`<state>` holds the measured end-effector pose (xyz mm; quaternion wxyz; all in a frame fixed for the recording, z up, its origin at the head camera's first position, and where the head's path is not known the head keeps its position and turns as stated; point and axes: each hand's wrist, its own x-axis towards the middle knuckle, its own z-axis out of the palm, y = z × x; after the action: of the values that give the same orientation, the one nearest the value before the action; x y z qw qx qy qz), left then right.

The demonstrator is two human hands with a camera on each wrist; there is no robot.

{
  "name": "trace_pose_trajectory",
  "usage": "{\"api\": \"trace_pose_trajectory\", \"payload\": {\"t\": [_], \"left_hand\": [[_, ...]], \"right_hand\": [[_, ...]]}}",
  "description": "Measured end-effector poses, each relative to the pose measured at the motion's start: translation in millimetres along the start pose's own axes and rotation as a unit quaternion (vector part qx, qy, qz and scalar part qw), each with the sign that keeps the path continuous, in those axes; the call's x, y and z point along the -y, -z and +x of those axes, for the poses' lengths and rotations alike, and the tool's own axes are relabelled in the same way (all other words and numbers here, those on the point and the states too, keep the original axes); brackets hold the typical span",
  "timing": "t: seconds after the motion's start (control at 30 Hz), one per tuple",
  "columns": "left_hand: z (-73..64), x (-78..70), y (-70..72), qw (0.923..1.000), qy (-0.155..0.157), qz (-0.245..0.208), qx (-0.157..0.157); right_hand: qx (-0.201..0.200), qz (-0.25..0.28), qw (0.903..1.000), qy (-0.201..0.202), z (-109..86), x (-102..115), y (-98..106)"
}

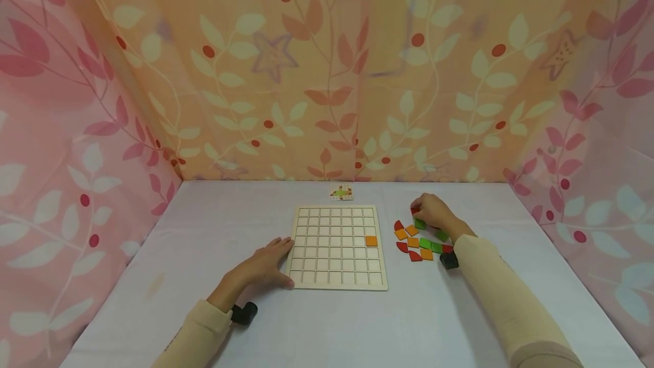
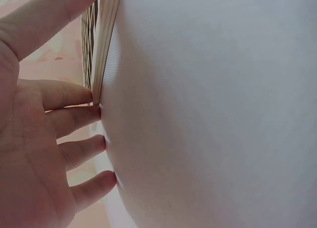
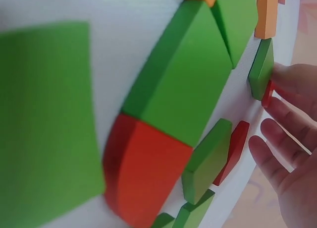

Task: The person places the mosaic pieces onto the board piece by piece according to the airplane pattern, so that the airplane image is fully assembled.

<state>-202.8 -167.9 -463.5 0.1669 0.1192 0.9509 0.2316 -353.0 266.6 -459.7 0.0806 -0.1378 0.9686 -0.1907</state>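
Observation:
The left hand point(image 1: 264, 263) lies at the left side of the gridded wooden board point(image 1: 330, 247), its fingers straight and its thumb at the near left corner. In the left wrist view its fingertips meet the board's edge point(image 2: 105, 54) and the white table. The right hand point(image 1: 433, 212) is over the far side of the loose pieces, with a red piece point(image 3: 267, 94) pinched between thumb and forefinger beside a green square point(image 3: 261, 69). Most of that red piece's outline is hidden. One orange square point(image 1: 371, 241) sits in a cell near the board's right edge.
Flat red, orange and green pieces, among them an orange square point(image 1: 426, 254) and a red quarter-round point(image 1: 402, 247), lie right of the board. A small pattern card point(image 1: 341, 192) lies behind the board. Patterned curtains point(image 1: 327, 72) enclose the table's back and sides.

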Motion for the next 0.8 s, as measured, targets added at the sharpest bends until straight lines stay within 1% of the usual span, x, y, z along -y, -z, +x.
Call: {"api": "trace_pose_trajectory", "payload": {"t": [0.23, 0.53, 0.8], "left_hand": [[-0.1, 0.3, 0.7, 1.0000, -0.002, 0.002, -0.002], [-0.4, 0.7, -0.4, 1.0000, -0.004, -0.002, -0.002], [-1.0, 0.5, -0.4, 1.0000, -0.005, -0.003, -0.003]], "right_hand": [[-0.005, 0.009, 0.9999, 0.000, 0.4, -0.4, -0.1], [-0.013, 0.005, 0.9999, -0.007, -0.2, -3.2, -1.7], [-0.029, 0.058, 0.9977, -0.021, -4.6, -4.0, -3.4]]}}
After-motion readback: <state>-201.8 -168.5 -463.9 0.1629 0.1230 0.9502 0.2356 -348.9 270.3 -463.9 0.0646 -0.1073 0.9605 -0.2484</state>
